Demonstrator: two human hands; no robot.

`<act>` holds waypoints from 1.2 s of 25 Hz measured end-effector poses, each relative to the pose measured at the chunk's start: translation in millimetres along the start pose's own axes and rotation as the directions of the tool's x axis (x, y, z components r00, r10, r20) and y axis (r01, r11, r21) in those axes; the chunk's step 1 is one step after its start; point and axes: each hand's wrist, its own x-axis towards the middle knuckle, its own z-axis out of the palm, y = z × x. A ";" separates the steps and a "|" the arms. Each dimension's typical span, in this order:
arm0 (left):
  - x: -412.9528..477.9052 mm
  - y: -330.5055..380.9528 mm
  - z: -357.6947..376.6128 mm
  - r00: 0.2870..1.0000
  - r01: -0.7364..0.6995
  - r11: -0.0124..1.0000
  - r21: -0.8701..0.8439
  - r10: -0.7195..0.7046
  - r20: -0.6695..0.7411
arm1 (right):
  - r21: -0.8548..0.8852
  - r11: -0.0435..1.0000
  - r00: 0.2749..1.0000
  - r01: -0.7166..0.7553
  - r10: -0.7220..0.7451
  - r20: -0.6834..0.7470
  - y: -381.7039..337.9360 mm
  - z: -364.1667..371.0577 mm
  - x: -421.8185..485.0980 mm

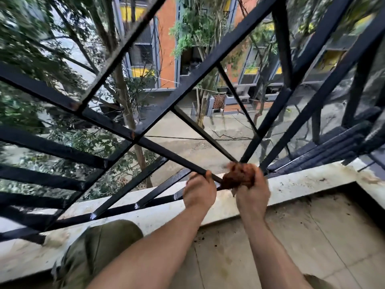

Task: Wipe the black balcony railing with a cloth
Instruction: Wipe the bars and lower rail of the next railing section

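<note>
Gripping a thin bar of the black railing [177, 157], my left hand [199, 191] curls round it low down. My right hand [253, 192], just beside, clutches the brown cloth [239, 177] bunched against that bar above the pale ledge [302, 180].

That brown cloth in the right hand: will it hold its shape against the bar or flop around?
Likely floppy: the cloth sits bunched into a wad in the right hand, moulded against the thin bar. Probably light too, since one hand carries it.
</note>
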 end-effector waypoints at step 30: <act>-29.3 27.8 -113.6 0.976 -0.154 0.370 -0.916 0.199 -0.084 | 0.124 0.973 0.816 -0.197 0.092 0.571 -133.8 -12.3 10.7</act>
